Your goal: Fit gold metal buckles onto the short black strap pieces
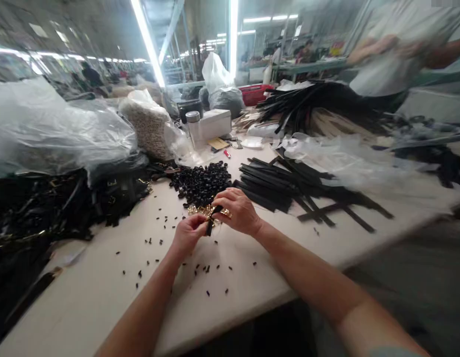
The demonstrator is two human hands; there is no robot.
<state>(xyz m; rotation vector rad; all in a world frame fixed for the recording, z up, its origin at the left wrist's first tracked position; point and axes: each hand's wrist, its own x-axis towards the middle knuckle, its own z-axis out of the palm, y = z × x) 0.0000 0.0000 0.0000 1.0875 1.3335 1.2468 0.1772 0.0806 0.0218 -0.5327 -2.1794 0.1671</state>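
Observation:
Both of my hands meet over the middle of the white table [248,292], on a short black strap [209,227]. My left hand [189,230] pinches the strap's lower part between thumb and fingers. From above and to the right, my right hand [237,210] has its fingers closed on the strap's upper end. Gold-coloured metal buckles [193,209] lie just behind the hands, partly hidden by them. Beyond those is a heap of small black loops [202,181]. Whether a buckle sits on the held strap is too small to tell.
Black strips [267,186] lie stacked at the right. Small black pieces [206,268] are scattered over the table front. Dark straps with buckles [99,198] and plastic bags [59,129] crowd the left. A jar [193,126] and white box [216,122] stand behind. Another person [397,49] stands far right.

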